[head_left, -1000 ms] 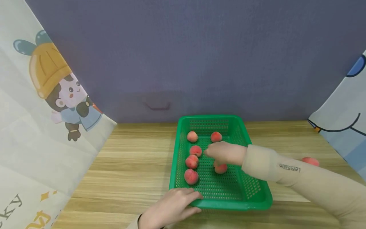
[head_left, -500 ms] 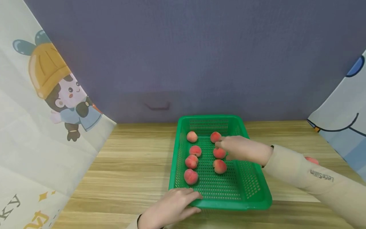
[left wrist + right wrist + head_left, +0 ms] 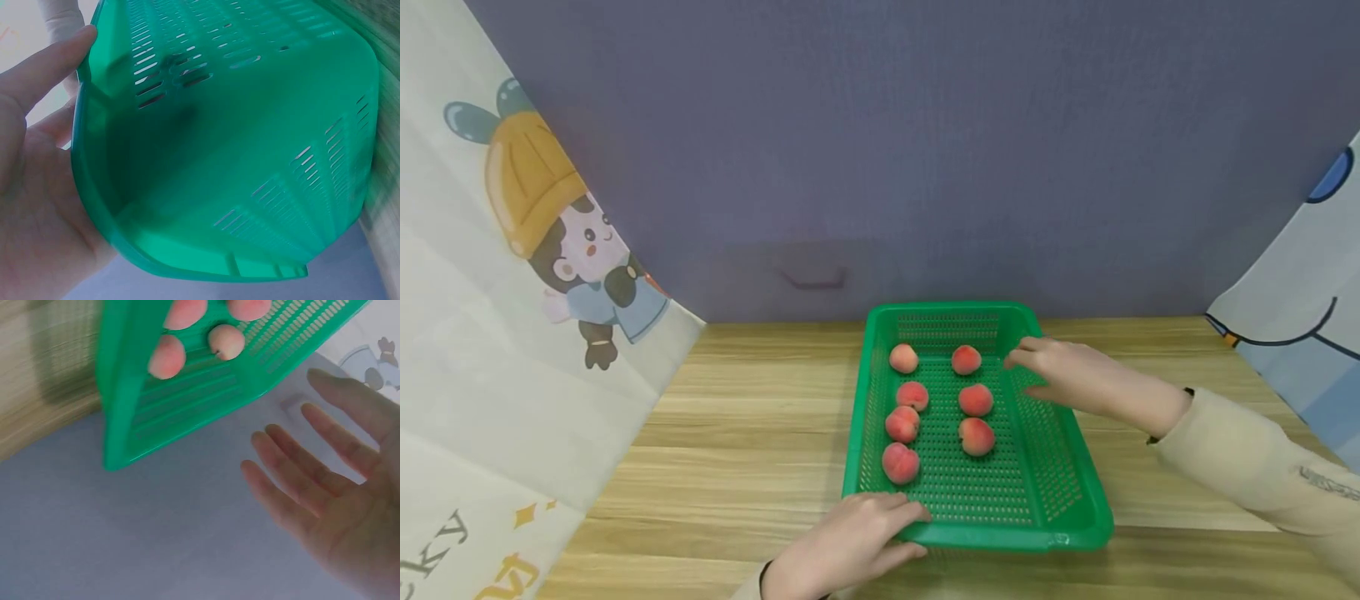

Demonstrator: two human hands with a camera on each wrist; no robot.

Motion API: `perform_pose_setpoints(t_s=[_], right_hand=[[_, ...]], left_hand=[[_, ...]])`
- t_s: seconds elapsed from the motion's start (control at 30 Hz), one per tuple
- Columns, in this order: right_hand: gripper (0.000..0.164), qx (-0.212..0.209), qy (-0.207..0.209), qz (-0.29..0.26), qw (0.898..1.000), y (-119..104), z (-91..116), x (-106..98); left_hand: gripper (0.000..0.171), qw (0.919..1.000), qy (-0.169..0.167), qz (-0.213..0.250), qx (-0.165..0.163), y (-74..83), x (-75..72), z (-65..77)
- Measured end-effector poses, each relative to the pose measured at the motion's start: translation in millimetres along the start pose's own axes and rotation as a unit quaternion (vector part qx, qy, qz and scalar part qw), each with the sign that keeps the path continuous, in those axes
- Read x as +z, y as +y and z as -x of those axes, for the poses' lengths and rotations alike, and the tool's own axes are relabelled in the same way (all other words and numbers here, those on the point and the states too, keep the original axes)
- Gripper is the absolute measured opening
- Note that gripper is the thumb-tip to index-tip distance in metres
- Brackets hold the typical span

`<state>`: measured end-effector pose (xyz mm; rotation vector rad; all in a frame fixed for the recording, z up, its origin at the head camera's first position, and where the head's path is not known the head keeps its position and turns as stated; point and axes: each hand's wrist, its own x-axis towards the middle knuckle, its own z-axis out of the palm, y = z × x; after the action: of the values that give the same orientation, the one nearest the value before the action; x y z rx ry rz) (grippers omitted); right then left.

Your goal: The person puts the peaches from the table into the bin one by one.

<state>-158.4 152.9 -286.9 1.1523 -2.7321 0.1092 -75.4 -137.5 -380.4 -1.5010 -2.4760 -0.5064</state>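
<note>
A green plastic basket (image 3: 977, 537) stands on the wooden table with several red peaches inside. Its left side carries a column of peaches (image 3: 902, 463). To the right of these lie three more, among them a middle peach (image 3: 976, 401) and a near peach (image 3: 977, 437). My left hand (image 3: 853, 537) holds the basket's near rim at the left corner, fingers over the edge and thumb outside; the left wrist view shows the hand against the rim (image 3: 81, 144). Above the basket's right wall hovers my right hand (image 3: 1067, 371), its fingers spread and holding nothing.
Wooden tabletop (image 3: 737, 433) extends on both sides of the basket. A grey-blue panel (image 3: 880, 167) rises behind it, close to the far rim. White printed sheets (image 3: 490, 350) flank the table. My right sleeve (image 3: 1247, 458) covers part of the right side.
My right hand has let go of the middle peach in the right column and moved right, toward the wall. The sleeve now covers a peach seen earlier on the table. My left hand stays put.
</note>
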Motion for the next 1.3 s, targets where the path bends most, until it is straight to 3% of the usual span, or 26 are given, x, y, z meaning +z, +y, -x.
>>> perform_pose_setpoints(t_s=[0.33,0.7,1.1,1.3], right_hand=[[0.034,0.054,0.022,-0.014,0.998,32,23,4],[0.033,0.11,0.002,0.006,0.994,59,47,4],[0.031,0.113,0.015,-0.003,0.993,88,77,15],[0.028,0.13,0.003,-0.006,0.991,98,91,20]], left_hand=[[0.02,0.9999,0.007,-0.007,0.003,0.4,-1.1,-0.4],[0.019,1.0,0.007,-0.004,0.001,0.9,-1.5,-0.1],[0.021,1.0,-0.005,-0.004,-0.004,1.8,-2.0,-0.4],[0.021,1.0,-0.007,0.001,-0.005,2.0,-1.8,0.0]])
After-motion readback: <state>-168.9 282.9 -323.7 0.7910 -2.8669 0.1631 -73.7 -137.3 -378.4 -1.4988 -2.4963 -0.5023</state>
